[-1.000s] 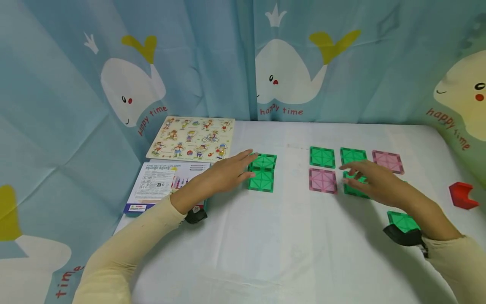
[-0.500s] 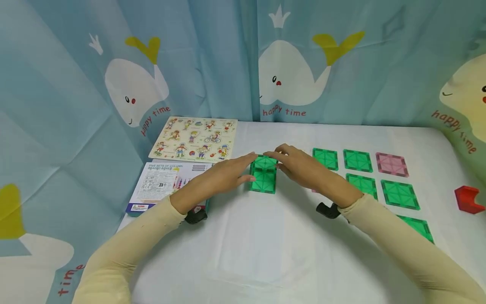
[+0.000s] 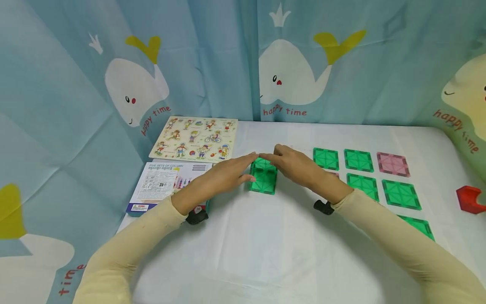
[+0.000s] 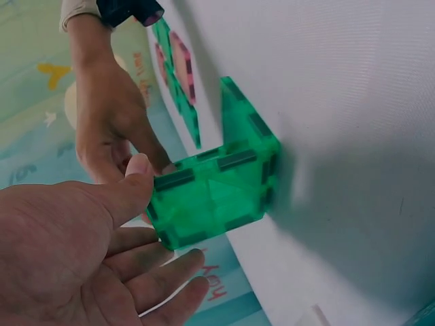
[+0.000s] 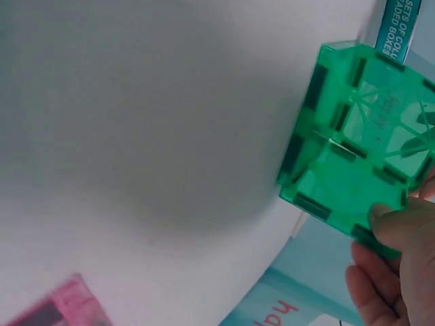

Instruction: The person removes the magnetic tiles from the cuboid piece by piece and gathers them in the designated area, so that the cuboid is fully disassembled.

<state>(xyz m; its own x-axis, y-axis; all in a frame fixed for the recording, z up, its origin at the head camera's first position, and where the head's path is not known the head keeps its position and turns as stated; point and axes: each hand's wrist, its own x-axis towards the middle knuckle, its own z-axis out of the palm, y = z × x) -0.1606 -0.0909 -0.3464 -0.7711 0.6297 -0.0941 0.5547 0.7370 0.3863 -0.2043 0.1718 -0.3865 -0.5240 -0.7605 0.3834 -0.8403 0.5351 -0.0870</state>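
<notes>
Translucent green magnetic tiles (image 3: 263, 181) stand joined as a small box-like shape on the white table, left of the loose tiles. My left hand (image 3: 222, 175) is at its left side; in the left wrist view its thumb and index finger hold an upright green tile (image 4: 211, 197) at two corners, the other fingers stretched past it. From the right, my right hand (image 3: 294, 166) pinches a green tile (image 5: 340, 193) of the shape between thumb and fingers. The fingertips of both hands nearly meet at the far top edge.
Several loose green tiles (image 3: 362, 187) and a pink tile (image 3: 393, 164) lie to the right, partly behind the right forearm. A red notched block (image 3: 471, 199) is at the far right. A picture puzzle board (image 3: 195, 139) and a flat box (image 3: 167, 183) lie at the left, before a whale-print curtain (image 3: 220, 63).
My right hand has come left from above the loose tiles to the green shape, and its fingers have closed in towards the left hand. The left hand has stayed in place.
</notes>
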